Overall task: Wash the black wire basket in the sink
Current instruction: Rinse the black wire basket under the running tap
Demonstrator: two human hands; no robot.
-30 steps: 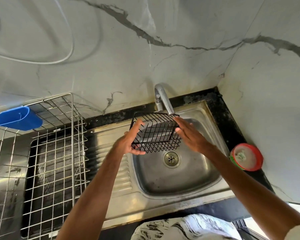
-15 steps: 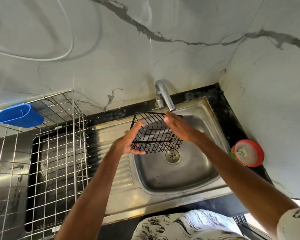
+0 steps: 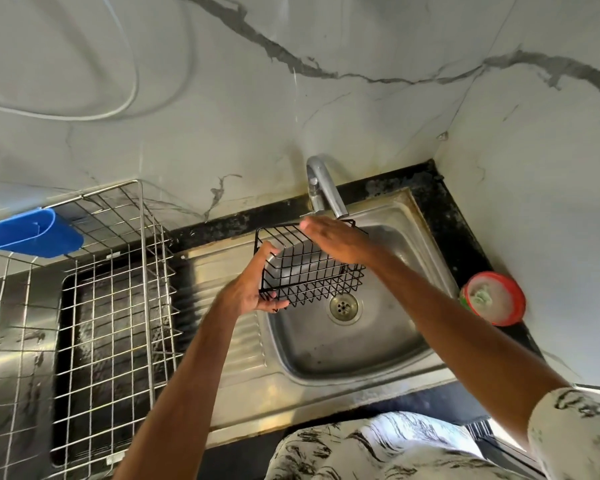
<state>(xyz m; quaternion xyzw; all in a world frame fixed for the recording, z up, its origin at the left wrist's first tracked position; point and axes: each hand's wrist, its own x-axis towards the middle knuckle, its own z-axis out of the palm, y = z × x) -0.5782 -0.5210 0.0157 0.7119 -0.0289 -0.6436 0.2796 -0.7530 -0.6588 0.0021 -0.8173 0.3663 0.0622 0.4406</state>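
Right hand (image 3: 333, 240) has slid off the right end of the black wire basket (image 3: 312, 277) and now lies across its upper back rim, fingers straight and pressed together, tips just below the tap (image 3: 323, 188). The left hand (image 3: 246, 291) has kept its place. Marbled wall (image 3: 291, 81) fills the back and right side, with a white cable (image 3: 130, 95) looping over its left part. Black counter (image 3: 465, 233) runs along the foot of the wall. Steel sink (image 3: 343, 351) is set into it, ribbed draining board on its left side. Steel wire dish rack (image 3: 111, 306) stands left of the bowl. The basket is held in the air over the bowl, tilted, just behind and above the drain (image 3: 342, 306). Left hand grips the basket's left end, fingers up the side wires, thumb curled round the lower front corner. Blue plastic holder (image 3: 32, 233) hangs on the rack's back left rim. Red-rimmed tub (image 3: 492, 299) sits on the counter to the right of the bowl, contents pale, not identifiable.
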